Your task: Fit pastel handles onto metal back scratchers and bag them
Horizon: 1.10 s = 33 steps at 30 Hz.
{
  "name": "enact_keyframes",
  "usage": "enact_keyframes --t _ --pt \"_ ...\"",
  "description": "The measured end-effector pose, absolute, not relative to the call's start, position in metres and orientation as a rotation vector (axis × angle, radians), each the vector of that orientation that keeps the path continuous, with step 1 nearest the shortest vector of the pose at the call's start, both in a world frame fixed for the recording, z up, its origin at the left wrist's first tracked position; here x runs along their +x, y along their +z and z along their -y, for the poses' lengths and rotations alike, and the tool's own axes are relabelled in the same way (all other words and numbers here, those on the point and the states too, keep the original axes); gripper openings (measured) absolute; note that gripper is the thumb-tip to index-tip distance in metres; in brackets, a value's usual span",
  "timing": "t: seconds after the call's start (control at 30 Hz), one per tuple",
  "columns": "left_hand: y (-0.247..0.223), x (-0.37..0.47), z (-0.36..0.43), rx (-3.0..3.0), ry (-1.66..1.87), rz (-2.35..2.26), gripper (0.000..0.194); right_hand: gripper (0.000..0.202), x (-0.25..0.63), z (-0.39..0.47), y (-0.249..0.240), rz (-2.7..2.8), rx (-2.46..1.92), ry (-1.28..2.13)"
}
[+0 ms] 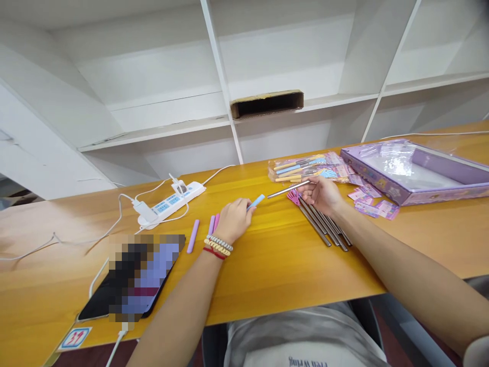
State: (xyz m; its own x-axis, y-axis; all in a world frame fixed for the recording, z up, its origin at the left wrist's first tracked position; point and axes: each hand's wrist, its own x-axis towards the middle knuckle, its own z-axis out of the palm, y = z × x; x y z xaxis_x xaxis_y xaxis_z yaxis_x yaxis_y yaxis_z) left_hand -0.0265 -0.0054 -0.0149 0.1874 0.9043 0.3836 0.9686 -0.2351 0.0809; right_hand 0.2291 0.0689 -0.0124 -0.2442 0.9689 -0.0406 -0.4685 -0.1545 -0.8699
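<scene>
My left hand (234,220) is closed around a light blue handle sleeve (259,201), its end sticking out to the right. In my right hand (323,196) is the thin metal rod (287,190) of a back scratcher, its tip pointing left, just short of the sleeve's end. A blue hand-shaped head (327,174) shows beyond my right fingers, in line with the rod. Below that hand lie several metal rods (319,227) side by side, with a pink scratcher head (293,197) at their far end. Purple handle sleeves (193,236) lie left of my left hand, one partly hidden.
Bagged back scratchers (296,167) lie at the back, near small printed cards (369,200) and a purple box (410,198). At left are a power strip (171,204) with cables and a blurred phone or tablet (95,300). A cardboard box (267,104) sits on the shelf.
</scene>
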Motion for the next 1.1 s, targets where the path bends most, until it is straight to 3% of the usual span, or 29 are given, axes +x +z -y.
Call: enact_keyframes --t 0.5,0.77,1.1 --pt "-0.020 -0.025 0.006 -2.381 -0.755 1.673 0.017 0.009 0.229 -0.066 -0.010 0.905 -0.778 1.643" --pt "-0.014 -0.028 0.010 -2.454 -0.798 1.659 0.024 0.011 0.242 -0.067 -0.014 1.130 -0.674 1.561" --pt "-0.009 -0.019 0.012 -2.339 -0.967 1.838 0.035 0.015 0.227 -0.059 -0.023 1.339 -0.619 1.786"
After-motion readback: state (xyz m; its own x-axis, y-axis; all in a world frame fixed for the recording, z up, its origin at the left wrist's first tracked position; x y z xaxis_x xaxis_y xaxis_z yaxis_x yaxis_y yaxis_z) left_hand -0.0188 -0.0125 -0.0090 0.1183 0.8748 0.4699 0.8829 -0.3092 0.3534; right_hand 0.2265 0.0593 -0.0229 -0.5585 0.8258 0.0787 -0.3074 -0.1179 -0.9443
